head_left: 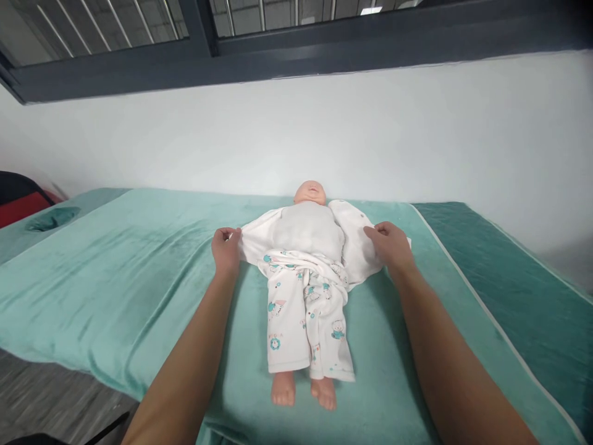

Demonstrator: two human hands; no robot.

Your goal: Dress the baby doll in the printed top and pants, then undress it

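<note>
A baby doll [310, 192] lies on its back, its head by the wall and its bare feet toward me. It wears white printed trousers [290, 315] with small teal and orange animal figures. A white baby top [359, 247] is spread out on both sides of its torso. My left hand [226, 248] pinches the edge of the top on the left. On the right, my right hand [388, 244] pinches the other side of the top between thumb and fingers. The doll's arms are hidden.
A teal sheet [152, 259] covers the bed, with a darker teal strip [519, 290] on the right. Behind it rises a white wall [259, 136] below a dark window frame [370, 40]. A red and black object [21, 201] stands at the left edge.
</note>
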